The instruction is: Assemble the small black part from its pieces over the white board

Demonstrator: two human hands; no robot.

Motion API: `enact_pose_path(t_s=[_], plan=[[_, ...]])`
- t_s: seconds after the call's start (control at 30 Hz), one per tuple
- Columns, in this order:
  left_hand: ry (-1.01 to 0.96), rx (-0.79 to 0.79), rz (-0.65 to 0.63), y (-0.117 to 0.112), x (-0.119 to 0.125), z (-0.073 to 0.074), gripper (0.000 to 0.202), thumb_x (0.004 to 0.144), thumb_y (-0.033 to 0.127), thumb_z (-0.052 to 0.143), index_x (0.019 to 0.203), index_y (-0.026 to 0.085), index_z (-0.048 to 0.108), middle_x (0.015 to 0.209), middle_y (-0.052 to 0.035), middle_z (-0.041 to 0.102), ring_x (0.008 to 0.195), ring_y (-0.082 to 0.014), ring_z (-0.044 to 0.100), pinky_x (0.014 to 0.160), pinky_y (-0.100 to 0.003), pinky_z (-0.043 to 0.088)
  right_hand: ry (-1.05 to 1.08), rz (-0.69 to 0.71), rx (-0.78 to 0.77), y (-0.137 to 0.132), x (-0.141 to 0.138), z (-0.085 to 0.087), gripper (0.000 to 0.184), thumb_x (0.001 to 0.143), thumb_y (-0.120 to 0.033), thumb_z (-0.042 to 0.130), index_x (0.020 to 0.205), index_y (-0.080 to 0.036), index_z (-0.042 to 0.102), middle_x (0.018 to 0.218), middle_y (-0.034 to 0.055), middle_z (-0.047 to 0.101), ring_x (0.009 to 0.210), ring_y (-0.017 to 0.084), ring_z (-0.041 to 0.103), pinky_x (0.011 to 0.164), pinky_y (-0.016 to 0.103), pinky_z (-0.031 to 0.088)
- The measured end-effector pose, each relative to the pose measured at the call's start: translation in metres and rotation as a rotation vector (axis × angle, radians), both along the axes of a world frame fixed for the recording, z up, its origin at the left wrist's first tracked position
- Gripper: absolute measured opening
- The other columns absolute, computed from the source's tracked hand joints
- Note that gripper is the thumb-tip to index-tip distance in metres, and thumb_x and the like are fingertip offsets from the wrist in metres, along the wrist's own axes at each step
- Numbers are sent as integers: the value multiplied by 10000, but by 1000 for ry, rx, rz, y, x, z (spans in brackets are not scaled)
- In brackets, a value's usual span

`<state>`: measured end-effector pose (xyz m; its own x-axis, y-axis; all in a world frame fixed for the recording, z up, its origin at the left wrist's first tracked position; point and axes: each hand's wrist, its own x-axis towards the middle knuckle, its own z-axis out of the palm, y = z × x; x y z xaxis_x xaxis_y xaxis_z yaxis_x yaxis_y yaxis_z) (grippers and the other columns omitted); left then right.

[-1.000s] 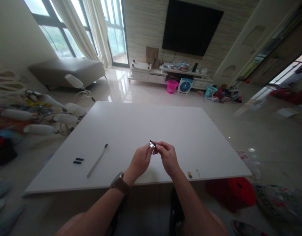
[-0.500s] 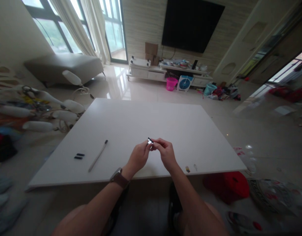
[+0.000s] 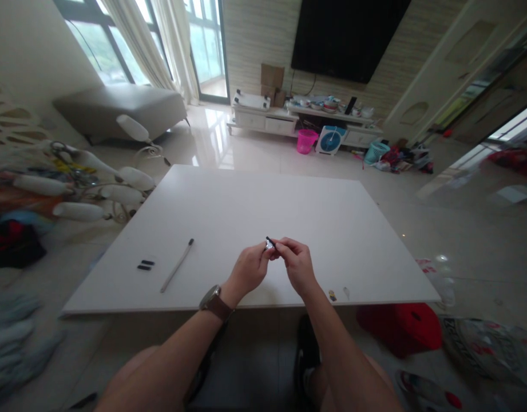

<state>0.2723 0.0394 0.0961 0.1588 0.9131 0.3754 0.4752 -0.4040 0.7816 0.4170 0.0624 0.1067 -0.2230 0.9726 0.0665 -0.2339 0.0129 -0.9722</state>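
Observation:
Over the middle of the white table (image 3: 263, 200), both my hands meet at a small black and silver piece (image 3: 270, 244), too small to name. My left hand (image 3: 251, 268), with a watch on its wrist, is closed on the silver part. The fingertips of my right hand (image 3: 295, 260) pinch it from the other side. To the left on the table lies a slim grey stick with a black end (image 3: 178, 264). Two short black strips (image 3: 145, 265) rest further left. Near the front edge, right of my right hand, are a small yellowish and dark piece (image 3: 332, 295) and a small clear piece (image 3: 346, 292).
A lamp with white shades (image 3: 134, 177) stands close to the table's left side. Below the right front edge is a red stool (image 3: 403, 329), with a plastic bag (image 3: 482, 343) beside it. A pink basket (image 3: 306, 141) stands beyond the table.
The view has shifted slightly, so the table and hands appear a little further right. Both hands still hold the small piece, whose black part now shows at a steeper tilt.

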Motion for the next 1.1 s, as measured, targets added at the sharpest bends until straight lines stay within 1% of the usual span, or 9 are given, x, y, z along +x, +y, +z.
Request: enact_pose_path(t_s=[0.13, 0.33, 0.53, 0.67, 0.8, 0.9, 1.0, 1.1], plan=[[11, 9, -17, -2, 0, 4, 318, 1037, 295, 370, 833, 175, 584, 773, -38, 673, 677, -147, 593, 657, -269, 390, -27, 14, 10, 0, 3, 1, 157, 846, -295, 685, 805, -178, 782, 675, 20, 657, 662, 140, 571, 695, 283, 457], [-10, 15, 6, -4, 1, 5, 313, 1033, 300, 382, 814, 176, 567, 747, -34, 660, 651, -142, 569, 638, -270, 368, 37, 13, -32, -3, 1, -3, 176, 833, -312, 704, 919, -191, 798, 720, 27, 678, 683, 144, 574, 705, 291, 455], [-42, -34, -3, 0, 1, 6, 362, 1043, 366, 368, 801, 181, 564, 742, -29, 647, 660, -144, 566, 637, -271, 369, 145, -41, -118, -3, -4, -1, 155, 790, -283, 720, 901, -201, 791, 737, 18, 691, 653, 134, 574, 682, 293, 448], [-39, -46, 9, 4, 1, 5, 364, 1041, 380, 367, 812, 181, 569, 766, -42, 668, 683, -154, 592, 653, -275, 389, 127, -83, -99, 1, -5, -3, 140, 790, -279, 730, 888, -201, 793, 766, 26, 703, 689, 139, 579, 707, 299, 453], [-43, -48, 10, 5, 1, 5, 353, 1038, 376, 368, 837, 183, 584, 793, -52, 687, 715, -163, 617, 678, -278, 414, 116, -81, -87, 2, -4, -5, 157, 805, -295, 728, 906, -197, 797, 779, 33, 706, 718, 146, 580, 722, 304, 457], [-27, -40, 5, 4, 1, 6, 344, 1035, 372, 367, 839, 186, 580, 784, -51, 683, 698, -163, 610, 668, -277, 411, 152, -65, -117, 0, -4, -2, 166, 795, -298, 728, 898, -190, 801, 763, 32, 706, 694, 141, 574, 707, 299, 449], [-13, -33, 16, 2, 1, 7, 334, 1034, 363, 359, 843, 187, 568, 767, -48, 668, 673, -164, 595, 651, -279, 406, 217, -45, -177, -3, -6, 4, 186, 753, -306, 759, 885, -183, 806, 747, 32, 708, 668, 132, 571, 696, 290, 446], [-8, -25, 41, 0, 2, 7, 327, 1034, 365, 356, 851, 187, 560, 748, -44, 651, 657, -165, 583, 636, -281, 403, 276, -28, -229, -5, -7, 9, 212, 711, -315, 798, 874, -180, 808, 772, 38, 718, 676, 126, 570, 702, 284, 454]])
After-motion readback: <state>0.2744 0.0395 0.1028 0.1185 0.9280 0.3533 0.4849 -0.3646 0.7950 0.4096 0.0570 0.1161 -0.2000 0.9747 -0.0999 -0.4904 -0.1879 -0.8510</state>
